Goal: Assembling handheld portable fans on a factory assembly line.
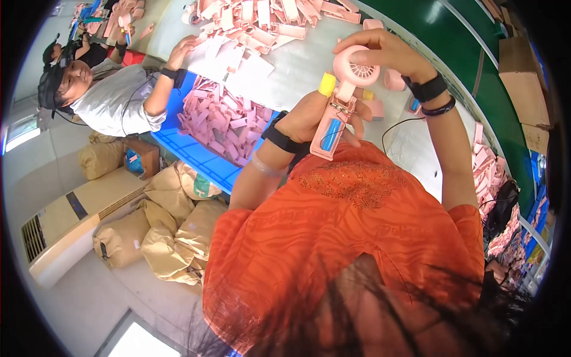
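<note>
A pink handheld fan (363, 71) is held up in front of my orange shirt, its round grille on top. Its handle lies uncovered, showing a blue cylindrical battery (331, 135) and a small circuit board (341, 108) above it. My left hand (302, 122) is closed around the handle from behind, with yellow covers on some fingertips. Curled over the fan's round head are the fingers of my right hand (395, 56). A pink round part (393, 79) lies on the table by my right wrist.
On the left stands a blue crate (199, 159) full of pink pieces. Pink shells (256, 27) are heaped on the pale table (276, 74). A co-worker's hand (178, 52) reaches toward them. Sacks (172, 238) stand at lower left; cardboard boxes (523, 83) are at right.
</note>
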The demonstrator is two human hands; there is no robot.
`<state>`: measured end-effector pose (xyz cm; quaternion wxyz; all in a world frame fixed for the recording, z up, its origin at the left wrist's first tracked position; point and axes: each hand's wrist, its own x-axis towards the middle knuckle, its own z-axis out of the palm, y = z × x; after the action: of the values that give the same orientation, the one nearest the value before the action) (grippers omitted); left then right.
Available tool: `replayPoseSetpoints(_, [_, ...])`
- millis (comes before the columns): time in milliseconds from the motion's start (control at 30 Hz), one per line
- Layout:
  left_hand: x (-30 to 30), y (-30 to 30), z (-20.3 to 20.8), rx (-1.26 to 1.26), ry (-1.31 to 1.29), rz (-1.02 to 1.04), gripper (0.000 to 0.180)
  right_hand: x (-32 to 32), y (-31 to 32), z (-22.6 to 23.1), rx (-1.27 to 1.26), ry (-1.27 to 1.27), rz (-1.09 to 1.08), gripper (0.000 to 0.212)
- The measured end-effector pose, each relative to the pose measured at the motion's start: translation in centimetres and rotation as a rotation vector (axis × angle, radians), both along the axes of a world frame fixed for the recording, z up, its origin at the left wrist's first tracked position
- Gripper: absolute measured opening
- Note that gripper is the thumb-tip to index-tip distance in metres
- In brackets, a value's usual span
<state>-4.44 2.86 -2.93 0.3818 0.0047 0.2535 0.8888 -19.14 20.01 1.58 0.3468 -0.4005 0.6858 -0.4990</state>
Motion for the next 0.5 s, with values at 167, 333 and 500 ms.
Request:
replayPoseSetpoints(167, [0.0,-0.1,1.1,0.142,-0.052,0.001,0.065,-0.6,-1.3,1.8,0.098,0.027,0.110,0.037])
replayPoseSetpoints(333, [0.2,0.0,1.2,0.039,-0.026,0.040,0.064,-0.6,-1.7,1.7,0.136,0.146,0.125,0.040])
replayPoseSetpoints(500, [0.1,-0.2,1.7,-0.179,0.075,0.041,0.067,-0.8,-1.4,1.1,0.164,0.104,0.118,0.038])
